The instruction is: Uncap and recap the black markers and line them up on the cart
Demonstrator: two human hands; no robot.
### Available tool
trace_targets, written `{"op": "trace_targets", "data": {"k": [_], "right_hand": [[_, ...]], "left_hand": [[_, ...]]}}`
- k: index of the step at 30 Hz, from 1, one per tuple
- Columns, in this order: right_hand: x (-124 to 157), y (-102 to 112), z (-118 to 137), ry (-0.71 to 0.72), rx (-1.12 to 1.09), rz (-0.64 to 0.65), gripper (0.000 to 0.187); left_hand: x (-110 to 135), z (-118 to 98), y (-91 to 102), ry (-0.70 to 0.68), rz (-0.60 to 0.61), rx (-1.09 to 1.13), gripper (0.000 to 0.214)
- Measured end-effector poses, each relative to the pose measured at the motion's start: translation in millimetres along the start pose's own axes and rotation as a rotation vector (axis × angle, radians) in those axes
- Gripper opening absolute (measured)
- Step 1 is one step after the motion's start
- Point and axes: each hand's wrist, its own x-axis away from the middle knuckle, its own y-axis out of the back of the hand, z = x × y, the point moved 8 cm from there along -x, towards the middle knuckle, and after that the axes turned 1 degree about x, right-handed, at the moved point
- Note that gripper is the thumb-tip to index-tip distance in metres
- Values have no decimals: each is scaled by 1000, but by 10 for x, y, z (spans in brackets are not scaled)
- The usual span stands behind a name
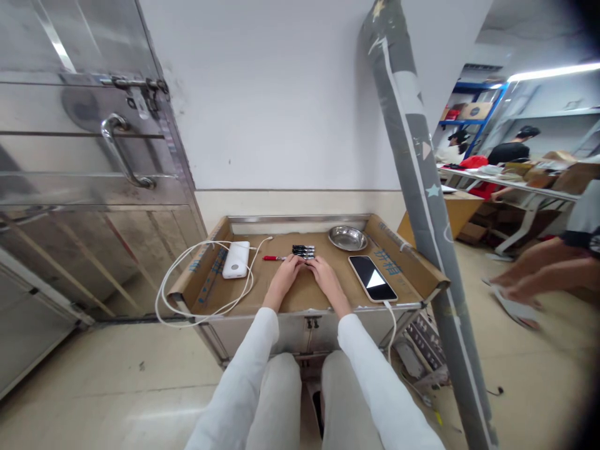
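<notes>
Several black pens [303, 249] lie side by side in a neat row on the cardboard-lined table top [290, 295]. At the near side of this row my left hand [287, 273] and my right hand [324, 274] come together, fingers bent and fingertips close to each other. Both hands are closed around the ends of the nearest black pen, which my fingers partly cover. A red pen [270, 258] lies to the left, its right end close to my left fingers.
A white power bank [236, 260] with a looped white cable [162, 294] is at the left. On the right are a round metal dish [347, 238] and a phone [372, 279] plugged into a cable. A tall grey wrapped roll [422, 169] leans beside the table. Other people sit farther right.
</notes>
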Motion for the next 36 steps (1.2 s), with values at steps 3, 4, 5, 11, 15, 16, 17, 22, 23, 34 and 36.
{"op": "trace_targets", "data": {"k": [3,4,5,11,15,16,17,22,23,34,36], "right_hand": [[-14,-20,-1,-1,-17,19,26],[-16,-20,2,1,-38,21,27],[-17,-18,7,5,-63,21,27],[-4,21,13,6,-117,-13,28],[4,42,21,6,-95,-25,32],[5,48,26,5,-90,-24,33],[6,55,32,5,-86,-23,33],[-1,56,86,28,-129,13,32],[-1,49,95,33,-141,23,31],[67,305,1,-157,75,-199,27],[82,359,-23,-191,141,-229,28]], "left_hand": [[3,40,-1,11,-19,28,13],[4,45,-1,11,-22,35,13],[4,47,1,10,-27,36,12],[-5,49,15,9,-55,24,15],[-19,78,-2,32,-56,19,15],[-22,80,-7,34,-54,19,15],[-24,78,-11,30,-52,20,15],[-32,49,-27,-4,-36,22,17],[-34,45,-32,-2,-27,19,17],[-25,-33,-109,-9,111,-242,33],[-17,-6,-153,10,165,-266,29]]}}
